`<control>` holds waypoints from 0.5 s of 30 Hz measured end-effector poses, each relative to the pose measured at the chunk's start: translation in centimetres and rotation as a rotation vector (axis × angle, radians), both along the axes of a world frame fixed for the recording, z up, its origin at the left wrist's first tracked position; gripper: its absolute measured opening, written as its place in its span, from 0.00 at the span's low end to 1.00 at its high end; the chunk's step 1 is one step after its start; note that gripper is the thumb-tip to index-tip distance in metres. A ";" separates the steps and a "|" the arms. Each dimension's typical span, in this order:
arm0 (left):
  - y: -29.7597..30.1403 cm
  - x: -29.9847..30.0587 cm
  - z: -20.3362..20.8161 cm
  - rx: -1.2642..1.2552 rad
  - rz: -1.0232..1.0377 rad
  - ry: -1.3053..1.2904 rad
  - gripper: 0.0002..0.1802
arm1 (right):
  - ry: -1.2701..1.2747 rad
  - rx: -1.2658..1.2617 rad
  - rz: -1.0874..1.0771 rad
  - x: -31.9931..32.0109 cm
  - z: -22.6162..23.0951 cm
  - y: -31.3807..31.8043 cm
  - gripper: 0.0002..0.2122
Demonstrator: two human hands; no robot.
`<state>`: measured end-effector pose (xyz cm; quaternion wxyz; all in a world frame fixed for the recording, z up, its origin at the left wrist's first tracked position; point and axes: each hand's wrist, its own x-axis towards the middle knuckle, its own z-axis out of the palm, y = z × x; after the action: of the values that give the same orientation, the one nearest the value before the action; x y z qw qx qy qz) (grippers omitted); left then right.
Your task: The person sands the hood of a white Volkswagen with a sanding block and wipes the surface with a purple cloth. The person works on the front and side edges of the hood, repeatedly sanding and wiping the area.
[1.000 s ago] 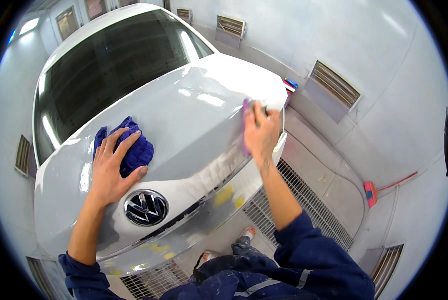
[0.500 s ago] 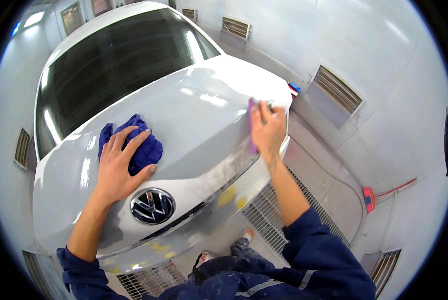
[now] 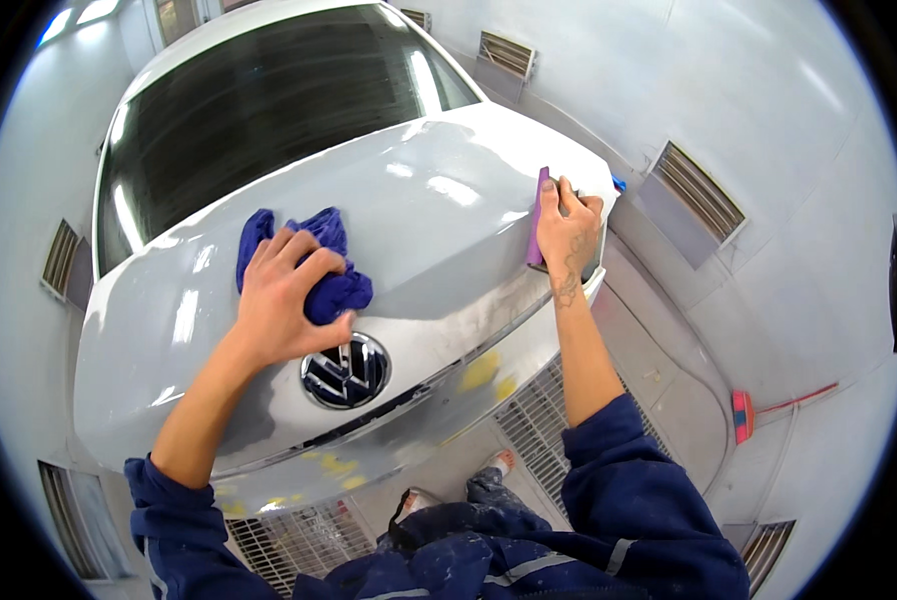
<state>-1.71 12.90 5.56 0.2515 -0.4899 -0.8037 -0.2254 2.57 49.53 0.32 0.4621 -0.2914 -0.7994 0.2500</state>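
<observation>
My left hand (image 3: 284,300) bends its fingers over a crumpled dark blue cloth (image 3: 341,293) on the grey-primed trunk lid (image 3: 419,230) of a white car. Its thumb reaches the top of a round chrome emblem (image 3: 346,370), covering part of it. At the lid's right side, my right hand (image 3: 571,225) grips a long purple sanding block (image 3: 541,222), held on edge against the panel near the corner. The block's far face is hidden by the fingers. Dull, sanded-looking patches mark the lid beside the block.
Below the lid, the bumper (image 3: 389,480) carries yellowish filler spots. Floor grating (image 3: 539,440) runs around my feet. A red broom-like tool (image 3: 744,415) leans near the right wall, where a hose lies along the floor. Vents (image 3: 697,195) line the walls.
The whole view has shifted, so the car sits farther right in the picture. My left fingers have drawn more tightly together over the cloth. My right hand still grips the sanding block.
</observation>
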 end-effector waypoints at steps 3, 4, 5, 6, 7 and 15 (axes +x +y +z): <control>0.0 -0.1 -0.3 -0.009 -0.020 0.047 0.21 | 0.073 0.150 0.061 2.1 -1.5 -8.5 0.19; -0.3 0.0 -0.5 -0.026 -0.018 0.053 0.20 | 0.118 0.251 0.157 3.7 -2.5 -12.2 0.19; -0.4 0.0 -0.5 -0.031 -0.008 0.072 0.20 | 0.131 0.275 0.226 4.4 -2.7 -13.2 0.19; -0.5 0.0 -0.6 -0.039 0.001 0.090 0.19 | 0.144 0.297 0.295 4.9 -2.9 -14.0 0.20; -0.5 0.0 -1.0 -0.049 0.002 0.106 0.18 | 0.155 0.316 0.356 5.3 -3.5 -14.6 0.20; 0.2 0.4 0.1 0.022 0.124 0.103 0.18 | 0.152 0.282 0.156 3.7 -1.9 -13.4 0.18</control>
<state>-1.26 13.12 5.66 0.3115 -0.4472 -0.8160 -0.1927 6.27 36.14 -1.56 0.5365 -0.1410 -0.8096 0.1918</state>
